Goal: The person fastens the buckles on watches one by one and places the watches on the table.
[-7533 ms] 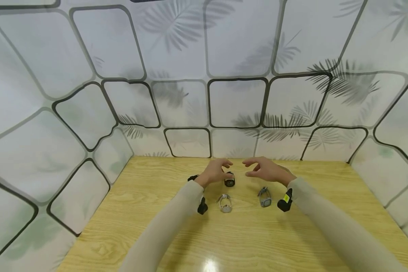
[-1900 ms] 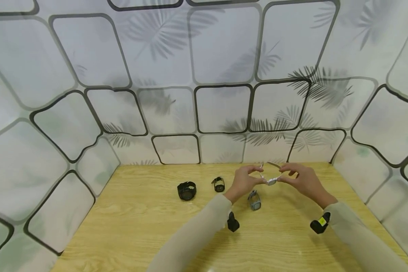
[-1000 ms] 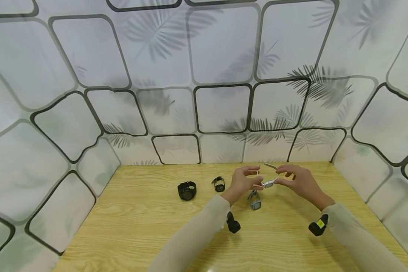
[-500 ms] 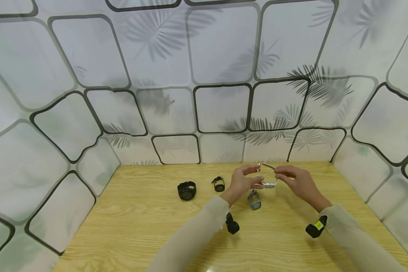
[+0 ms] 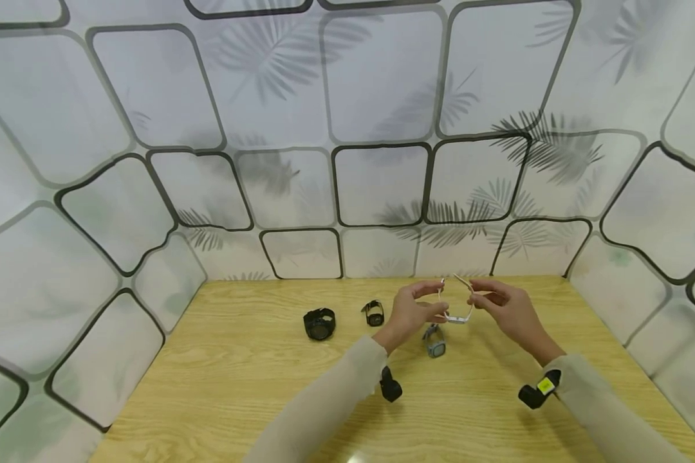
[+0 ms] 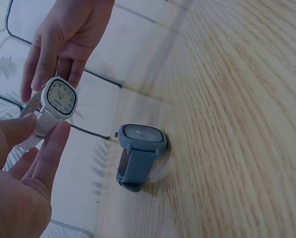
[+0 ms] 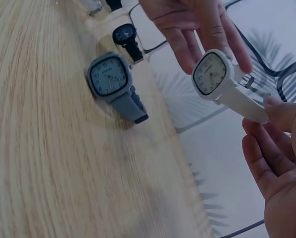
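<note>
A white wristwatch (image 5: 456, 319) with a squarish dial hangs in the air between both hands, its strap unfastened and the two ends standing apart. My left hand (image 5: 408, 313) pinches the strap on one side, close to the case. The other strap piece is pinched between thumb and fingers of my right hand (image 5: 509, 313). In the right wrist view a metal buckle (image 7: 247, 81) shows beside the left fingers. A grey-blue wristwatch (image 5: 436, 348) sits on the table just below the left hand, its strap looped behind its dial.
A small black wristwatch (image 5: 374, 318) and a bulkier black wristwatch (image 5: 320, 329) lie to the left on the wooden table (image 5: 220, 379). Patterned cloth walls (image 5: 382, 186) enclose the table's back and sides. Each wrist carries a small black camera.
Earlier the white wristwatch lay on the table below empty hands; both hands then lifted it and moved right. Lately the right fingers shifted from near the case up along the strap, and the case tilted.
</note>
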Demonstrator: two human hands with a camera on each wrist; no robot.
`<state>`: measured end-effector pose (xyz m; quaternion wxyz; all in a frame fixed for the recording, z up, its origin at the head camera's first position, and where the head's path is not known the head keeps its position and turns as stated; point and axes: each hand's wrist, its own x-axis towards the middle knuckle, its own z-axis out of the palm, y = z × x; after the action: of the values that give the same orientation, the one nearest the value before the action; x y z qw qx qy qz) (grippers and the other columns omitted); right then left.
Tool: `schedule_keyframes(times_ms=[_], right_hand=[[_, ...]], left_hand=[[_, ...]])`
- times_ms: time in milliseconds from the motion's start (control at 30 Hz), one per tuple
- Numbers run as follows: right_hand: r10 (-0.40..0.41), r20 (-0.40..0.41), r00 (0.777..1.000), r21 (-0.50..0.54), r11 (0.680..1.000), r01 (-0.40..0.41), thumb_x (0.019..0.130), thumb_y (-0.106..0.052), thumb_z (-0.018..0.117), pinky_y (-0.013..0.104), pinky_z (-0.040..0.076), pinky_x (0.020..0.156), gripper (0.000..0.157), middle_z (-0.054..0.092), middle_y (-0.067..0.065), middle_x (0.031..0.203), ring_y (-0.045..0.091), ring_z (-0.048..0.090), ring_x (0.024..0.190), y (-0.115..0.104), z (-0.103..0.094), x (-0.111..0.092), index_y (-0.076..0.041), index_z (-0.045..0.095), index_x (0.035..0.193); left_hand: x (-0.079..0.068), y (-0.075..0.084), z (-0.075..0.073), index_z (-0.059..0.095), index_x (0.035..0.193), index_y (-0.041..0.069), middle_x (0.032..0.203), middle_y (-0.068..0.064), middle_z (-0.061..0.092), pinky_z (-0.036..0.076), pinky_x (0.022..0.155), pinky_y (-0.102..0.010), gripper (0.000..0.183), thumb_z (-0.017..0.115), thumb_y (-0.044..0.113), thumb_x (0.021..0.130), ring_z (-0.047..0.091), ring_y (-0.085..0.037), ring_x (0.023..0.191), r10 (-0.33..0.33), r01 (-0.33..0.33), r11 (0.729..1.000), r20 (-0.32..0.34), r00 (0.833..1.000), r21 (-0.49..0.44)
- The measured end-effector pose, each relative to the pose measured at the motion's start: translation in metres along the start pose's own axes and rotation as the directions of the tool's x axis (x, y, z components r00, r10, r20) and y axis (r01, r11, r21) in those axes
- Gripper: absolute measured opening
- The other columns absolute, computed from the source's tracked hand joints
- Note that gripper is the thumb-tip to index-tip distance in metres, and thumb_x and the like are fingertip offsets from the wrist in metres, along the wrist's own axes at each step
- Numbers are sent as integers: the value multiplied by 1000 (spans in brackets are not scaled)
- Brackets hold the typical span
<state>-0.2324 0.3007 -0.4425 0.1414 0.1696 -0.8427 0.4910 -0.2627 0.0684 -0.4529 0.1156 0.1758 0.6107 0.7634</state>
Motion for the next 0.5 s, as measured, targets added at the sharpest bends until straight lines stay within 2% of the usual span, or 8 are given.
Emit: schedule_keyframes(times_ms=[100, 233, 433, 500], right_hand=[[24, 11, 1000, 98, 995, -25, 102, -12, 66, 24, 60, 79, 42, 72, 16, 119, 16, 75, 92, 3, 0, 1, 0, 59, 142], [87, 63, 994, 217, 971, -98, 103, -19, 65, 33, 60, 82, 45, 75, 10, 115, 16, 74, 93, 3, 0, 0, 2, 58, 143], [174, 158, 972, 288, 933, -214, 104, -26, 64, 33, 60, 87, 44, 74, 15, 116, 18, 73, 96, 2, 2, -1, 6, 64, 133], [201, 192, 961, 321, 912, -255, 104, -26, 63, 34, 59, 88, 44, 74, 15, 116, 17, 73, 97, 1, 4, -2, 7, 63, 133]], left_hand=[[-3, 1, -2, 72, 128, 15, 130, -1, 66, 63, 76, -42, 43, 74, -7, 91, 75, -23, 84, 24, -25, 999, 3, 1000, 47], [-6, 0, -6, 71, 130, 14, 136, -6, 65, 63, 76, -43, 44, 74, -5, 91, 76, -25, 85, 70, -73, 991, 33, 997, 116], [-9, 0, -10, 69, 133, 13, 138, -5, 65, 63, 75, -39, 42, 73, -2, 93, 76, -26, 88, 133, -149, 969, 88, 987, 199], [-11, 0, -11, 69, 133, 12, 137, -4, 65, 63, 76, -42, 42, 73, 0, 94, 76, -24, 87, 141, -159, 963, 95, 985, 216]])
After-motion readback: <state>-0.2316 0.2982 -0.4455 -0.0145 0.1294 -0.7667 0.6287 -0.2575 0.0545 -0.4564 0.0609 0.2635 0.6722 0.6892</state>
